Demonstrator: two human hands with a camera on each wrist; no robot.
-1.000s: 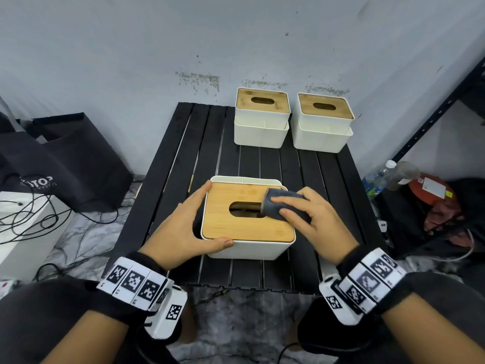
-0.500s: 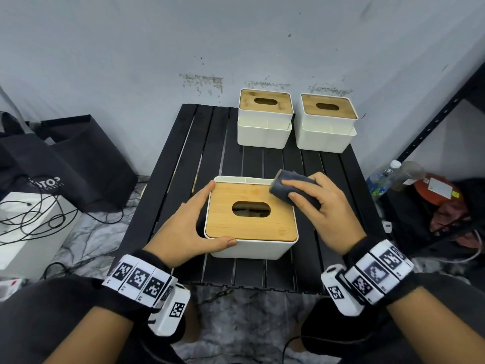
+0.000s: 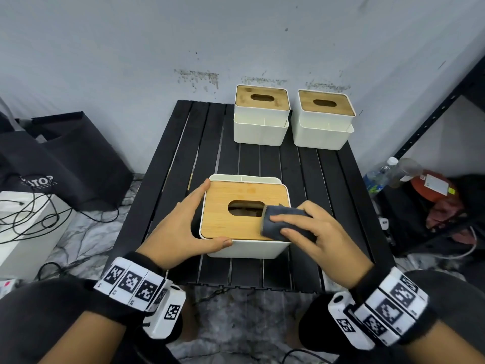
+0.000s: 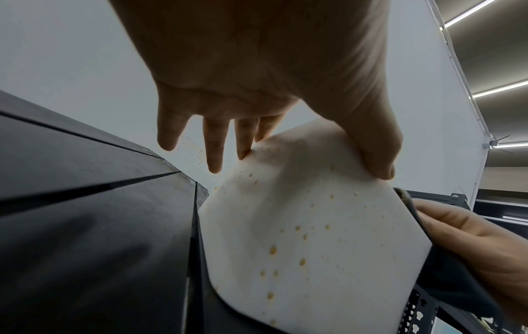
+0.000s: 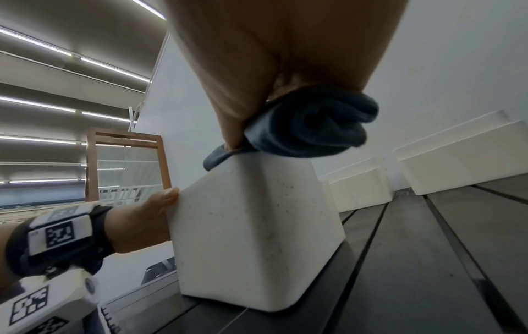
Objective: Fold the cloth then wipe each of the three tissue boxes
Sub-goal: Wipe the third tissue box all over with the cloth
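The left hand (image 3: 181, 232) braces the near tissue box (image 3: 246, 245) on the black slatted table (image 3: 183, 158), fingers straight along its side and thumb across the front, likely so it won't slide. The right hand (image 3: 319, 232) presses the folded grey cloth (image 3: 282, 223) onto the bamboo lid's (image 3: 228, 227) near right corner, fingers curled over it (wiping, I'd guess). The other two tissue boxes (image 3: 261, 127) wait by the wall.
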